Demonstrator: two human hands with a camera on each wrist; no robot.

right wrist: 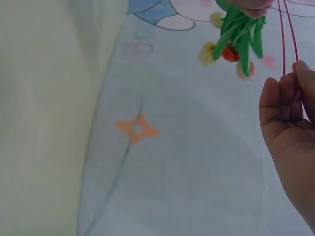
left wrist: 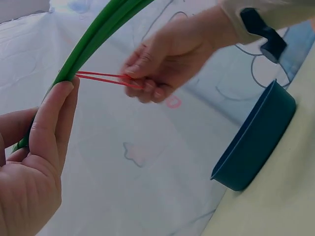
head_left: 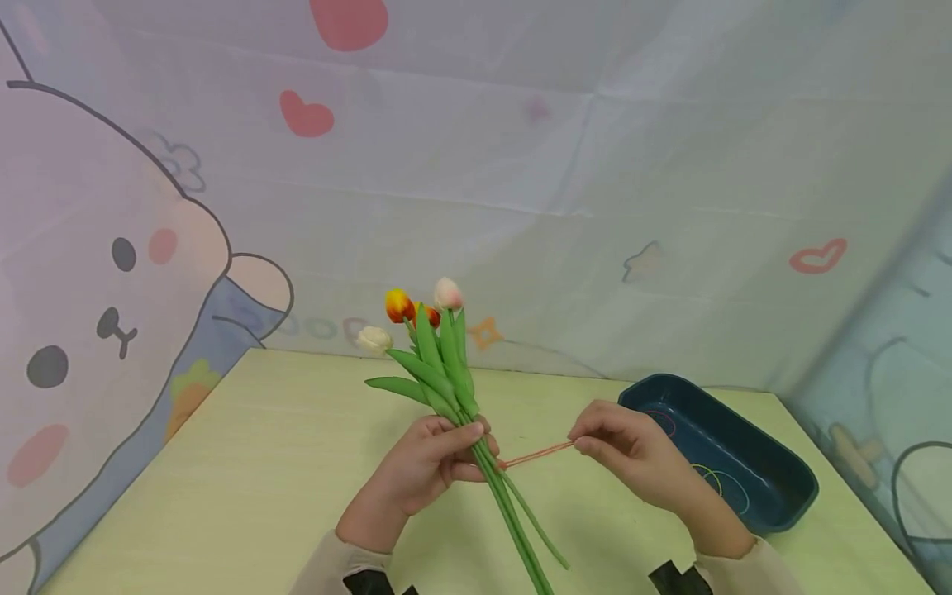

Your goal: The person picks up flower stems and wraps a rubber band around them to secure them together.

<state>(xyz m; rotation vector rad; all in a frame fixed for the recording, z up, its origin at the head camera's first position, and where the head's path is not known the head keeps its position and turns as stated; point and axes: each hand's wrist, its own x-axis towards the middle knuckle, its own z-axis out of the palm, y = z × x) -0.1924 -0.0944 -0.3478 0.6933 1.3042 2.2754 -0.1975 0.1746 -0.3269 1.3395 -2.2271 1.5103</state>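
Note:
My left hand (head_left: 427,461) holds a bunch of artificial tulips (head_left: 446,376) by the stems, with the blooms pointing up and away. The blooms are white, pale pink and orange-yellow. A red rubber band (head_left: 539,454) runs from the stems just below the left hand's fingers to my right hand (head_left: 643,459). The right hand pinches the band's far end between thumb and fingertips and holds it stretched. In the left wrist view two taut strands of the band (left wrist: 101,77) leave the green stems (left wrist: 83,49). How the band passes round the stems is hidden.
A dark blue tray (head_left: 773,471) stands on the table (head_left: 253,471) at the right, partly behind the right hand. Several coloured rubber bands (head_left: 732,489) lie in it. A printed cloth (head_left: 521,165) hangs behind the table's back edge.

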